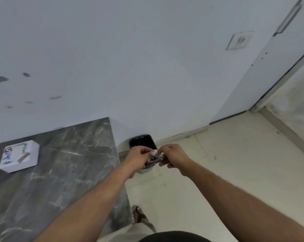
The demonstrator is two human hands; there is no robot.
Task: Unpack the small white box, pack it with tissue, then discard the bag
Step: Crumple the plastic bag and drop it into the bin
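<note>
The small white box [19,156], printed with blue and black marks, lies closed on the grey marble table [64,172] at the far left. Off the table's right edge, my left hand [139,154] and my right hand [174,154] both pinch a small crumpled bag [155,157], greyish and bunched up between them. The bag hangs directly above a black-lined waste bin [142,141] that stands on the floor against the wall. Much of the bin is hidden behind my hands.
A pale tiled floor [217,163] spreads to the right. A white door [270,75] stands ajar at the far right, near a wall socket [238,41]. My sandalled foot [140,217] is beside the table's corner.
</note>
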